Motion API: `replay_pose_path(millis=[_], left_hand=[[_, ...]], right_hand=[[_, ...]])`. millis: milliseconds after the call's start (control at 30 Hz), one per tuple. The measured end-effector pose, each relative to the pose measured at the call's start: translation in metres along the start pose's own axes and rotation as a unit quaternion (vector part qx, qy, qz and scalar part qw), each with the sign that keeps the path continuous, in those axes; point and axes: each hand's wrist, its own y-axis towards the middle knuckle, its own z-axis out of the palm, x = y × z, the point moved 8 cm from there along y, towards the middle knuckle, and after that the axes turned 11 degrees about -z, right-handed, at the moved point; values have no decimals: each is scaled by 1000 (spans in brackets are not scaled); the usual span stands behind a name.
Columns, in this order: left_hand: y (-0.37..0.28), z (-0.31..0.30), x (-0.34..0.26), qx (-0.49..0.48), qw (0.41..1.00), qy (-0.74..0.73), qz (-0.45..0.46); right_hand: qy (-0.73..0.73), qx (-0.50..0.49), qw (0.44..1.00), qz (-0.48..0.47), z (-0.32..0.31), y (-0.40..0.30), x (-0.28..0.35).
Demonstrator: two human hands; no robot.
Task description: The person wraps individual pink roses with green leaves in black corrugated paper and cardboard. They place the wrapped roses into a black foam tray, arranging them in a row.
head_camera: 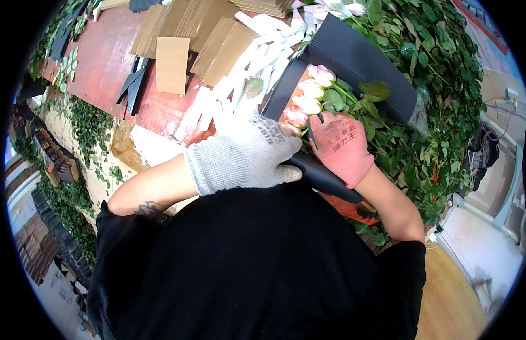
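My left hand (263,148), in a pale knit glove, reaches over the near end of a row of pink roses (307,104). Its thumb is spread from the fingers, and whether it pinches anything is hidden. My right hand (341,146), in a red coated glove bearing writing, is curled beside the blooms around a slim dark object (312,135), whose kind is unclear. The roses lie heads to the left, stems and leaves to the right, on brown card inside a black corrugated wrapper (360,68). A dark rolled edge of the wrapper (326,174) passes below both hands.
White paper strips (263,59) lie left of the roses. Stacked brown cardboard pieces (186,21), one loose card (172,63) and a black-handled tool (133,87) are on the red tabletop (103,46). Heaped leafy stems (429,85) crowd the right side; a metal-framed chair (505,212) stands beyond.
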Motion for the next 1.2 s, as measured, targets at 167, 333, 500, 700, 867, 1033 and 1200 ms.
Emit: replay_pose_path(millis=[167,333,500,700,867,1033,1200], left_hand=[[-1,-10,-11,-156,985,30,61],[5,6,-5,-120,990,41,61],[6,10,-5,-99,992,52,53],[9,-22,7,-121,980,-77,134],[30,-29,80,-156,975,-153,-38],[44,-8,82,-176,982,-52,-35],[54,-22,81,-183,976,-119,-14]], right_hand=[[-8,-55,998,-11,-14,-5,0],[-125,-219,967,47,-43,-21,-14],[-2,-40,994,106,-5,-8,-33],[-14,-27,994,105,-9,-7,-28],[18,26,992,123,0,-11,-28],[0,-62,991,117,-9,-13,-27],[46,43,985,160,4,-12,-32]])
